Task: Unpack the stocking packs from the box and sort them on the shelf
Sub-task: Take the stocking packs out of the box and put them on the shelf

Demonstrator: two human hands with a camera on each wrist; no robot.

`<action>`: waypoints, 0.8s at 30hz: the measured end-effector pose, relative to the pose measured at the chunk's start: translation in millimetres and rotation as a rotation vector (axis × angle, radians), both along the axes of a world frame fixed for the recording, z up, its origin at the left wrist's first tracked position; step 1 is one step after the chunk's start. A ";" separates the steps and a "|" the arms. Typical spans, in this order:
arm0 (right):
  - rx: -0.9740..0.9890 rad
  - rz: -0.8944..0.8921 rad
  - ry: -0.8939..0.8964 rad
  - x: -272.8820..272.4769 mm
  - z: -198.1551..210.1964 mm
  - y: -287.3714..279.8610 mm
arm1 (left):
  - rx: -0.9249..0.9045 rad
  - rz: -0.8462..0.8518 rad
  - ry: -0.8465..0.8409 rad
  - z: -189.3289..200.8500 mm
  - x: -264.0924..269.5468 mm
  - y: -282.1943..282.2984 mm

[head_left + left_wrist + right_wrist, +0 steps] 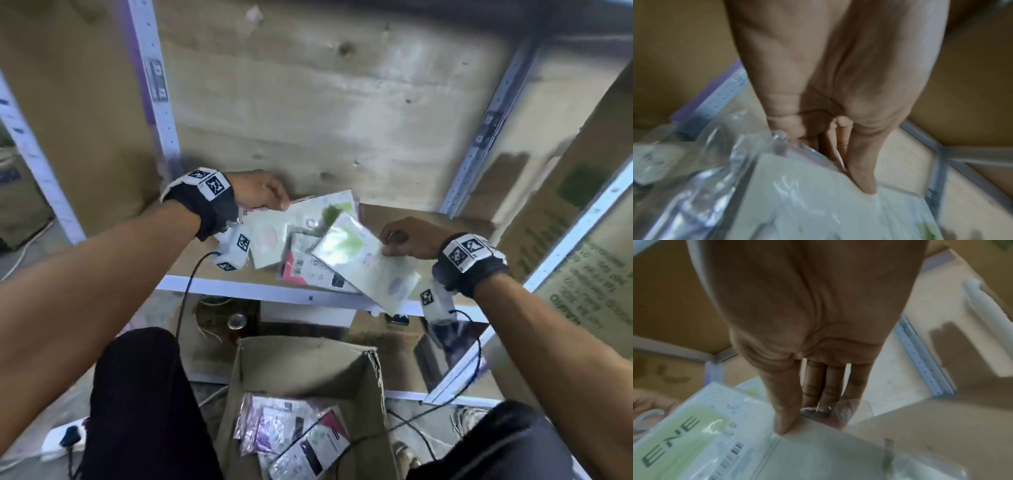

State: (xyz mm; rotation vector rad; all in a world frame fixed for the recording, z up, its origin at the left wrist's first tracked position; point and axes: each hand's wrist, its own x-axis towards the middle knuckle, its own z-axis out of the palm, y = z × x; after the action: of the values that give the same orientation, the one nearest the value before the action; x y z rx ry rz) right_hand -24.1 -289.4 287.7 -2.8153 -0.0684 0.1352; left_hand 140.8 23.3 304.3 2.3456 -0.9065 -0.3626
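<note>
My left hand (270, 197) pinches the far corner of a white stocking pack (291, 222) over the shelf board (394, 212); in the left wrist view its thumb (863, 175) presses on the clear wrapper (807, 194). My right hand (399, 240) pinches the edge of a green-and-white pack (356, 253), tilted above the shelf's front rail; the thumb (785, 410) lies on top and the fingers underneath. A pink-and-white pack (308, 270) lies on the shelf between them. The open cardboard box (301, 363) stands on the floor below, with several packs (294, 435) inside.
White metal shelf uprights (157, 96) and the front rail (260, 289) frame the bay. Large cardboard cartons (582, 212) stand at the right and left. Cables (445, 404) and a power strip (65, 442) lie on the floor by my knees.
</note>
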 end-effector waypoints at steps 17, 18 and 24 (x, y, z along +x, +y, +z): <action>1.085 -0.408 0.009 119.9 -75.8 53.9 | -0.608 0.828 0.425 -112.4 123.2 67.1; 1.120 -0.411 0.016 131.4 -78.2 60.5 | -0.625 0.842 0.428 -115.3 129.8 68.3; 1.308 -0.400 0.048 195.5 -79.8 106.8 | -0.694 0.889 0.351 -117.3 168.8 80.4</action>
State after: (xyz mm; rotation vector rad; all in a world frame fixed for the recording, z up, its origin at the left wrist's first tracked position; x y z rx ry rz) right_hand 171.4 -182.6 207.9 -1.4758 0.3055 0.0316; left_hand 309.7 103.7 187.0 1.7191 0.2068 -0.0536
